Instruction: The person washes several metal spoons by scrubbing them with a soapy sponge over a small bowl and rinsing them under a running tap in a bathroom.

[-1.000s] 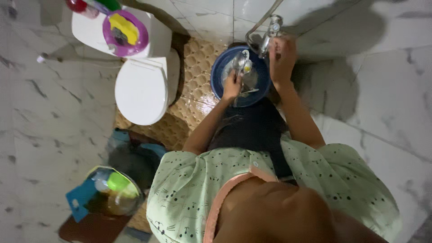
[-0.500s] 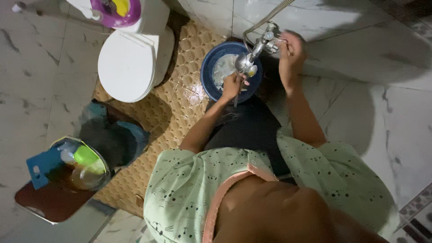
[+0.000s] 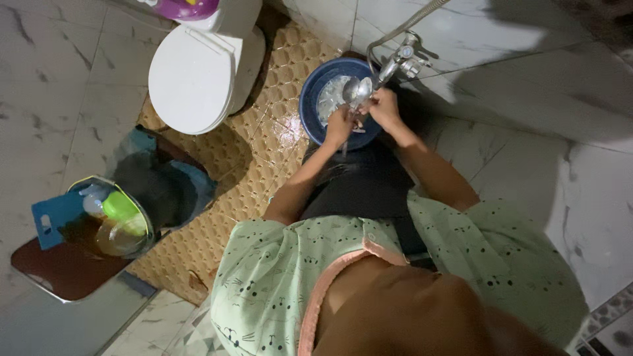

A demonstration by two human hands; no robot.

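1. Left hand and right hand meet over the round blue plastic basin, at 12 o'clock from the person's body.
2. Both hands are on a shiny metal spoon: bowl end points to 11 o'clock, glossy, catching light, sitting just under the chrome wall tap.
3. Left fingers curled around the spoon's lower part; right fingers closed on it from the 3 o'clock side. Exact contact spots too small to tell.
4. Basin sits on the tan patterned floor mat; inside it pale, wet-looking contents, blurred.
5. White toilet with closed lid at 9 o'clock of the basin, well apart.
6. Clear container with green-capped bottles at 8 o'clock, far from the hands.
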